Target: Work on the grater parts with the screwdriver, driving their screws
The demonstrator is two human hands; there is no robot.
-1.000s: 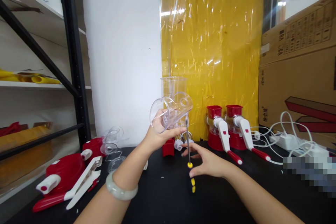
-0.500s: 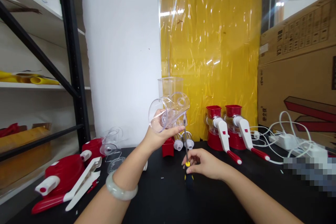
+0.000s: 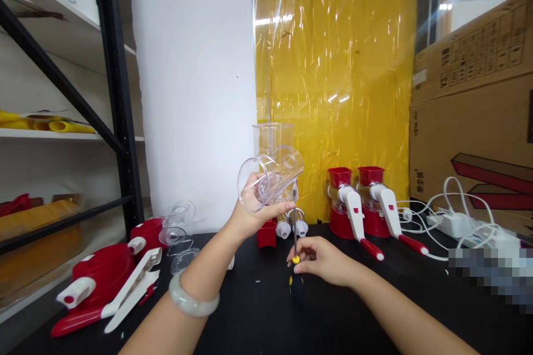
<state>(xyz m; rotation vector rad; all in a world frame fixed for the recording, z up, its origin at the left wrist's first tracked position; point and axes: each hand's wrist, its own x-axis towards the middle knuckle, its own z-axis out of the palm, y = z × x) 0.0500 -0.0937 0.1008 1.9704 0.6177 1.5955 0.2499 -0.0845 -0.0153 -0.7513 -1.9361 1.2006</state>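
Observation:
A clear plastic grater housing [image 3: 272,169], with a square chute on top and a round tube, is held up over the table by my left hand [image 3: 255,199], whose fingers wrap around its underside. My right hand [image 3: 318,260] pinches a screwdriver [image 3: 295,233] near the yellow collar of its black handle. The screwdriver stands nearly upright, its tip raised to the lower right edge of the clear housing. Whether the tip sits on a screw is too small to tell.
Two assembled red and white crank graters [image 3: 362,205] stand at the back right beside white cables [image 3: 462,199]. Grater drums [image 3: 291,224] and a red part [image 3: 267,234] lie behind my hands. Red bases [image 3: 102,277] and white crank handles [image 3: 131,288] lie left, near a shelf post [image 3: 112,66].
The screwdriver's handle has swung slightly to the left, and the shaft is a little more upright. The clear housing has shifted marginally right in view; both hands keep their holds.

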